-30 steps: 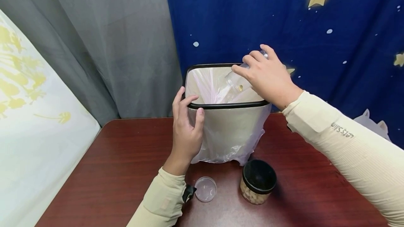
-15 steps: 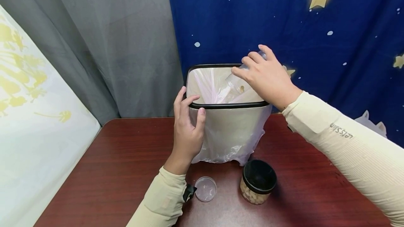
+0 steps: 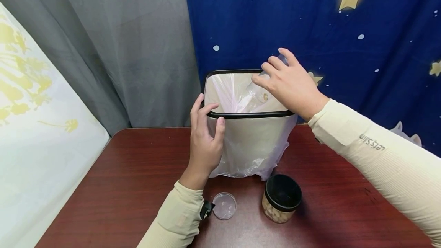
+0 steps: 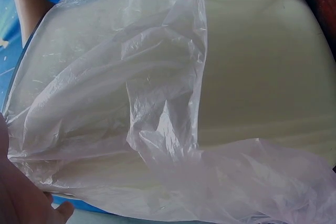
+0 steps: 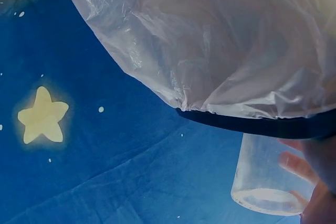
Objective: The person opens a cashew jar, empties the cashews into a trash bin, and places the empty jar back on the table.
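Observation:
My right hand (image 3: pixel 293 83) grips a clear plastic jar (image 3: pixel 255 88) above the trash can (image 3: pixel 253 137), tilting its mouth down into the opening. A small yellowish-brown bit (image 3: pixel 265 97) shows near the mouth of that jar. The right wrist view shows the round base of the jar (image 5: pixel 265 177) beyond the black rim, with fingers around its side. My left hand (image 3: pixel 204 144) holds the trash can's near left corner, one finger bent over the black rim (image 3: pixel 255 116) and the thumb on the outside. A pinkish plastic bag (image 4: pixel 168 103) lines the can and drapes over its outer wall.
On the reddish-brown table (image 3: pixel 148 163), a clear round lid (image 3: pixel 224 206) lies beside my left wrist. A black-lidded jar (image 3: pixel 282 198) of pale pieces stands in front of the can. Grey curtain (image 3: pixel 138 49) and blue star-printed curtain (image 3: pixel 248 22) hang behind.
My right hand has shifted slightly left and turned a little with the jar. The left hand stays at the rim. The whole head view has drifted slightly.

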The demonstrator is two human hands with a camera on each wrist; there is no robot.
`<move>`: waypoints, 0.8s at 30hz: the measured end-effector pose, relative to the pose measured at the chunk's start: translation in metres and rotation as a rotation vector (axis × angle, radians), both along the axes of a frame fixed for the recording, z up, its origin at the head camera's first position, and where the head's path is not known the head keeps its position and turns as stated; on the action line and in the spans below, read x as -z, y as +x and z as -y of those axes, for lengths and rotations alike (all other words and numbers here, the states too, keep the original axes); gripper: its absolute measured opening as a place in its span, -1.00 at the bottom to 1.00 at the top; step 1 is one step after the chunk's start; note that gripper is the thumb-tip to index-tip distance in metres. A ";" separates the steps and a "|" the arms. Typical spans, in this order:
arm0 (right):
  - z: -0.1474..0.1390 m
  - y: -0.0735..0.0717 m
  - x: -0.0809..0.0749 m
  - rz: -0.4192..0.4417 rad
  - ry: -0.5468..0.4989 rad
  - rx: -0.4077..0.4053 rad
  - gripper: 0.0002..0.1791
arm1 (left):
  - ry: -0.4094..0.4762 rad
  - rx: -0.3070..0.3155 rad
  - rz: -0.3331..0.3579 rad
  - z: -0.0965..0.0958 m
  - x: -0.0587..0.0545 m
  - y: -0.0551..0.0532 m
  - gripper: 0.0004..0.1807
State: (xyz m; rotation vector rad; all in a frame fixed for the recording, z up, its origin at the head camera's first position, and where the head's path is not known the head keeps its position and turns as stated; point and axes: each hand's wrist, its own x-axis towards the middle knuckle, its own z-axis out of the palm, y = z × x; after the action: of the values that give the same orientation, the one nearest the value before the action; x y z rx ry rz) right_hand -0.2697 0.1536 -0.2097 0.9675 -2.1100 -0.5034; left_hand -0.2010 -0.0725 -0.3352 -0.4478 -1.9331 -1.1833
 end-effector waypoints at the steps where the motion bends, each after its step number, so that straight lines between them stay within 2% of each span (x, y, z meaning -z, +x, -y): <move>1: 0.000 0.000 0.000 -0.003 0.010 0.005 -0.48 | -0.001 0.000 0.001 0.000 0.000 0.000 -0.61; 6: 0.001 0.000 0.000 -0.026 0.054 0.034 -0.40 | -0.007 0.001 0.001 0.000 -0.001 0.000 -0.61; 13: 0.001 -0.001 -0.001 -0.065 0.073 0.011 -0.48 | -0.006 0.002 -0.008 0.000 -0.001 -0.001 -0.61; 24: 0.002 0.001 -0.001 -0.050 0.070 0.045 -0.44 | -0.004 0.001 0.004 0.000 -0.001 0.000 -0.60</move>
State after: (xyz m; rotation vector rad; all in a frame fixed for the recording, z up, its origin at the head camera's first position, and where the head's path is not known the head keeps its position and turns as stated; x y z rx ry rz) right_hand -0.2683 0.1520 -0.2090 0.9383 -2.0852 -0.6214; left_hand -0.2013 -0.0722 -0.3344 -0.4493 -1.9392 -1.1817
